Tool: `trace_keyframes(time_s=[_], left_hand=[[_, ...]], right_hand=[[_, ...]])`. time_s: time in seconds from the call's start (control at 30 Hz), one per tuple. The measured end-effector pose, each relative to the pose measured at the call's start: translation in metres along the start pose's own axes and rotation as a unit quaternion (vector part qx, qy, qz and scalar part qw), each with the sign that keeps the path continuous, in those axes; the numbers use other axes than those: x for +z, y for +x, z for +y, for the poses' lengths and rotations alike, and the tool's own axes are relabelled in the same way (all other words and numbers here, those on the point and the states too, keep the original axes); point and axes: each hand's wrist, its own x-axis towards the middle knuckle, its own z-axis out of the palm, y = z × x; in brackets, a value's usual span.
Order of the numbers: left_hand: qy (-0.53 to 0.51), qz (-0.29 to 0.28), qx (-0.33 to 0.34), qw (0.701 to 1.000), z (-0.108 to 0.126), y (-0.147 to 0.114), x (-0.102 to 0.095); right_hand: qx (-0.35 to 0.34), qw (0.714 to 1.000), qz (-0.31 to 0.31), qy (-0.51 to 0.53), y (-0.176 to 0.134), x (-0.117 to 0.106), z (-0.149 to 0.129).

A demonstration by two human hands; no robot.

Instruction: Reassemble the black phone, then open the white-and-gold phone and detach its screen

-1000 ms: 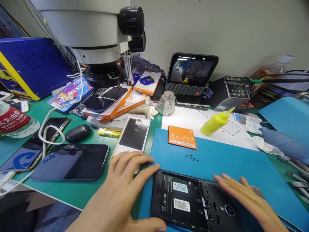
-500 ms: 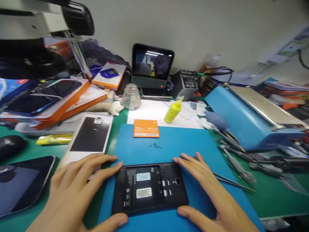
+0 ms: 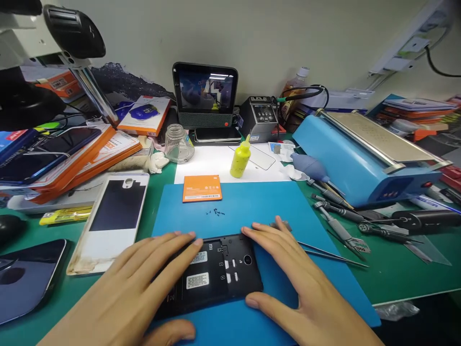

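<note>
Head view, black phone (image 3: 215, 275) lying on a blue mat (image 3: 266, 204), left hand (image 3: 139, 283) covering its left end, right hand (image 3: 293, 271) framing its right end, thumbs spreading apart from fingers, orange battery (image 3: 202, 188) lying beyond.

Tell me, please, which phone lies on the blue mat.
The black phone marked MI, with a camera lens; the others, like the glossy phone at left, lie off the mat.

Black rectangular phone (image 3: 216, 286) lies on flat blue mat (image 3: 180, 211); worker's left hand (image 3: 144, 283) over its left end, right hand (image 3: 302, 274) at its right. Behind: tiny dark pieces (image 3: 216, 212), then rectangular orange battery (image 3: 202, 187).
</note>
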Motion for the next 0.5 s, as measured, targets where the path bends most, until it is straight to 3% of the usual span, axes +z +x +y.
trace_keyframes(time_s=[0.13,0.33,0.5], left_hand=[[0.007,-0.006,0.017,1.0,0.005,0.007,-0.001],[0.054,0.018,0.073,0.996,0.001,-0.006,0.004],[0.051,0.035,0.042,0.997,0.01,0.001,-0.004]], right_hand=[[-0.016,1.0,0.02,-0.001,-0.002,0.004,0.001],[-0.034,0.999,0.038,0.003,-0.004,0.007,0.003],[-0.049,0.998,0.029,0.03,-0.001,0.003,0.0]])
